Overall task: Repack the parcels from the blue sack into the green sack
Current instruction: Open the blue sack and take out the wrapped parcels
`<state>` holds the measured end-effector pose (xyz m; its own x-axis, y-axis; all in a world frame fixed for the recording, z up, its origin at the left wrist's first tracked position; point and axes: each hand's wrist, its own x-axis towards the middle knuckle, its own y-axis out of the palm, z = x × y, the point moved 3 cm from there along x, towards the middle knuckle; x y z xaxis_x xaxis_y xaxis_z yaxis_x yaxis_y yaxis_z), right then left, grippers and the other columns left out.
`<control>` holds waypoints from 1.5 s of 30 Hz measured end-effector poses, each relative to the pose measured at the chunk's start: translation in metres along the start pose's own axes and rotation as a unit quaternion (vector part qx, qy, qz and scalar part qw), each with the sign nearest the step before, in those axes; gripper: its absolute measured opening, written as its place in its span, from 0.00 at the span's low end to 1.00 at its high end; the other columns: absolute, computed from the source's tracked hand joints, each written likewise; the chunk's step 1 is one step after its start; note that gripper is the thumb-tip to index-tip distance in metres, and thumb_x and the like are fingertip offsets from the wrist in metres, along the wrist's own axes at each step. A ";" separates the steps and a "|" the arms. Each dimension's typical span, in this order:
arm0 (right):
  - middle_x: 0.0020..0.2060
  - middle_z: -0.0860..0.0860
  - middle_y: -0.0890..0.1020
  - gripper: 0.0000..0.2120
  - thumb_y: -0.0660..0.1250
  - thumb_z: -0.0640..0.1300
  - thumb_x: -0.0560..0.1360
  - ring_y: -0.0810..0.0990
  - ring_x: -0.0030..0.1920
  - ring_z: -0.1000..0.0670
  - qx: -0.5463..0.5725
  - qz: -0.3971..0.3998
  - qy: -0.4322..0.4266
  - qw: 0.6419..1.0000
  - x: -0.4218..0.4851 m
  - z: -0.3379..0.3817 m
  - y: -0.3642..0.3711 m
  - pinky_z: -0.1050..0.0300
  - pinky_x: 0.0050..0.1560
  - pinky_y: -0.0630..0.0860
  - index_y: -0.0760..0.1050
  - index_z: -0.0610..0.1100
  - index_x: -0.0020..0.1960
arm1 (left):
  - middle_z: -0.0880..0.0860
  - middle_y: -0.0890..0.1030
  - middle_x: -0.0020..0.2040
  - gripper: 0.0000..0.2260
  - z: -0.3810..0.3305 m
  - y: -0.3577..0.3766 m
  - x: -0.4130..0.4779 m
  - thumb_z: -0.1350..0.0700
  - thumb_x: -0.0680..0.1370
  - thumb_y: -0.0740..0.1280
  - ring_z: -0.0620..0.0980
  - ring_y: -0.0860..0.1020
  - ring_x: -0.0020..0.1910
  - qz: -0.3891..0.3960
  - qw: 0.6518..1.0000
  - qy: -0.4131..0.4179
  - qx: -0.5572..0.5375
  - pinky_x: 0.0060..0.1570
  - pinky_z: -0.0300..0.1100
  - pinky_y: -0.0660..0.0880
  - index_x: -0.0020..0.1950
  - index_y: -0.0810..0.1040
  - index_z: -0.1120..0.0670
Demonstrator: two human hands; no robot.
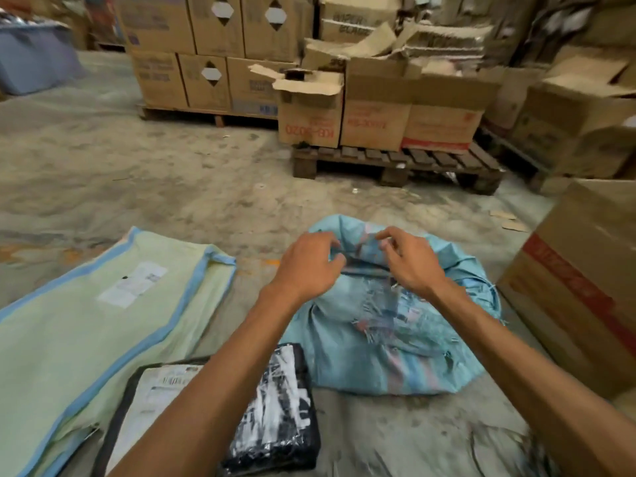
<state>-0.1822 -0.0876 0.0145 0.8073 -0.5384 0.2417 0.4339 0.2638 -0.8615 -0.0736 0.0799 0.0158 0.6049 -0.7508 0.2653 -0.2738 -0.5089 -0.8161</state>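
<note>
- Dim, even indoor light with a warm yellowish cast; no source shows.
- Shadows are soft, darkest under the weathered wooden slatted pallet (395, 160).
- A pale sheen streaks the glossy black plastic-wrapped parcel (285, 407).
- Motion blur softens the whole frame; print on the stacked brown cardboard boxes (213, 29) is smeared.
- Wide-angle distortion bows the edges.

Cardboard boxes (309, 115) stacked on wooden pallet (395, 159).

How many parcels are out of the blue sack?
2: white-labelled parcel and black printed parcel, side by side on the floor. Others may be hidden in the blue sack.
</note>
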 end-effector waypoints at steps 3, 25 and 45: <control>0.59 0.38 0.81 0.19 0.54 0.50 0.84 0.78 0.61 0.37 -0.056 0.168 0.024 0.984 -0.001 -0.058 0.013 0.49 0.58 0.71 0.76 0.39 0.62 | 0.60 0.79 0.59 0.15 -0.034 0.049 0.045 0.49 0.82 0.60 0.60 0.76 0.61 0.114 0.990 0.064 0.050 0.59 0.52 0.72 0.61 0.78 0.57; 0.30 0.51 0.75 0.05 0.64 0.35 0.76 0.74 0.27 0.54 -0.121 0.176 0.276 0.937 -0.082 -0.152 0.067 0.65 0.26 0.75 0.74 0.41 0.42 | 0.57 0.77 0.59 0.21 0.000 0.172 -0.014 0.49 0.75 0.72 0.56 0.78 0.56 0.192 0.961 -0.083 0.179 0.51 0.47 0.76 0.63 0.71 0.58; 0.76 0.28 0.41 0.35 0.56 0.42 0.83 0.54 0.73 0.22 -0.358 0.261 0.188 0.876 -0.048 -0.160 0.143 0.46 0.51 0.81 0.36 0.42 0.80 | 0.55 0.70 0.72 0.56 0.030 0.234 0.057 0.29 0.57 0.75 0.55 0.68 0.70 0.427 0.861 0.006 0.278 0.76 0.51 0.52 0.76 0.59 0.56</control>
<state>-0.2226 -0.1521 -0.1917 0.5730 -0.7554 -0.3178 -0.4265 0.0562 -0.9027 -0.0806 -0.0696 -0.1753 0.3529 -0.7568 -0.5502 -0.2127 0.5077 -0.8348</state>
